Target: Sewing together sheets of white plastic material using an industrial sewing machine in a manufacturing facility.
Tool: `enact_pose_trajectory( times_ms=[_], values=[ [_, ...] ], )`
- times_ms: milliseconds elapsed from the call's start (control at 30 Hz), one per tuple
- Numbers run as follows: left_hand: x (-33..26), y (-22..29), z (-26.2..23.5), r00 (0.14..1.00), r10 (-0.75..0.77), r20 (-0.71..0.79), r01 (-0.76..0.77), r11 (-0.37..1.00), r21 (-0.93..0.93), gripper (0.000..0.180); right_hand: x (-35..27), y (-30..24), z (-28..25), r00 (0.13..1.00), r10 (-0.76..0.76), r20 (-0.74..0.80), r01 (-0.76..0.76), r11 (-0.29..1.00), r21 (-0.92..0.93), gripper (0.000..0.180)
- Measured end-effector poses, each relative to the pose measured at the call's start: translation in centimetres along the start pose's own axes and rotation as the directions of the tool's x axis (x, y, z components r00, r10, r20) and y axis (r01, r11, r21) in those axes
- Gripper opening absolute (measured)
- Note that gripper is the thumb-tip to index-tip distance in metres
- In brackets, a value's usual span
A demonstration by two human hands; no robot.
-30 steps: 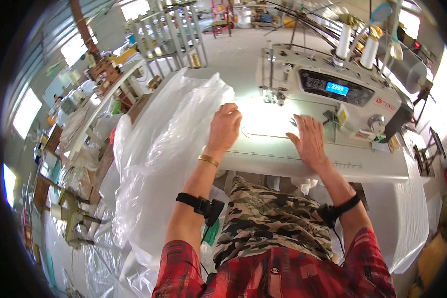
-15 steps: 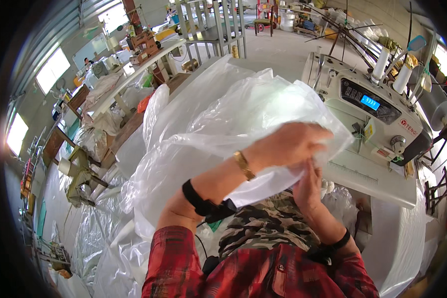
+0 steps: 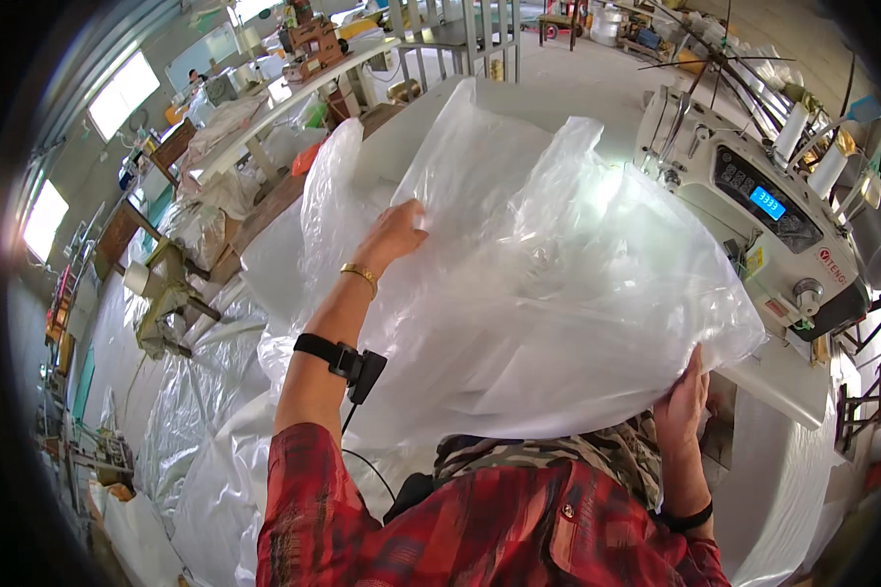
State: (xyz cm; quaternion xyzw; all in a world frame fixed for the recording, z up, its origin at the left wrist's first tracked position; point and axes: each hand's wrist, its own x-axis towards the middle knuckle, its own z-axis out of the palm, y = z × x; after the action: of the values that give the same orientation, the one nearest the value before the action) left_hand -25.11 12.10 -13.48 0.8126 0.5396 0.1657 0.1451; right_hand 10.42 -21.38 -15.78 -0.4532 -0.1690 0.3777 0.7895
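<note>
A large clear plastic sheet (image 3: 558, 284) is spread and lifted over the white sewing table in front of me. My left hand (image 3: 394, 233) grips the sheet near its upper left part, arm stretched forward, with a gold bangle and a black wrist strap on it. My right hand (image 3: 683, 399) holds the sheet's lower right edge, close to my lap. The plastic covers most of the table and hides the needle area of the white sewing machine (image 3: 764, 205).
Thread cones (image 3: 817, 157) stand behind the machine. More plastic sheeting (image 3: 196, 411) lies heaped on the floor to my left. Worktables with clutter (image 3: 255, 127) and an older machine (image 3: 166, 293) stand along the left. A metal stool frame (image 3: 857, 411) is at right.
My hands left the machine bed, gathered the plastic sheet and pulled it up. Now they have spread apart, left hand forward-left, right hand down-right, opening the sheet out.
</note>
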Motion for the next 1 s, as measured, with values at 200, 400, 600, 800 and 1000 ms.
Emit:
enact_pose_trajectory(
  times_ms=[200, 400, 600, 800, 1000],
  values=[
    [0.9, -7.2, -3.0, 0.973, 0.103, -0.208, -0.177, 0.910, -0.376, 0.009, 1.9, -4.5, 3.4, 0.991, -0.134, 0.014, 0.132, 0.987, 0.089, 0.044],
    [-1.0, -8.5, -8.7, 0.946, -0.189, -0.262, 0.153, 0.977, -0.151, 0.010, 9.5, -2.2, -2.6, 0.925, -0.352, -0.143, 0.229, 0.818, -0.528, 0.041],
    [-8.7, 5.4, -6.0, 0.933, 0.296, -0.206, -0.355, 0.857, -0.375, 0.040, 9.4, -2.2, -1.7, 0.927, -0.371, -0.060, 0.228, 0.680, -0.697, 0.040],
    [-20.6, 10.3, 2.0, 0.870, 0.480, 0.113, -0.486, 0.873, 0.029, 0.054, 9.7, -1.7, -0.8, 0.906, -0.412, -0.092, 0.284, 0.757, -0.588, 0.041],
    [-20.9, 4.7, 0.4, 0.946, 0.301, -0.117, -0.302, 0.953, 0.008, 0.014, 10.5, -1.1, -0.3, 0.917, -0.391, -0.086, 0.302, 0.818, -0.490, 0.039]
  ],
)
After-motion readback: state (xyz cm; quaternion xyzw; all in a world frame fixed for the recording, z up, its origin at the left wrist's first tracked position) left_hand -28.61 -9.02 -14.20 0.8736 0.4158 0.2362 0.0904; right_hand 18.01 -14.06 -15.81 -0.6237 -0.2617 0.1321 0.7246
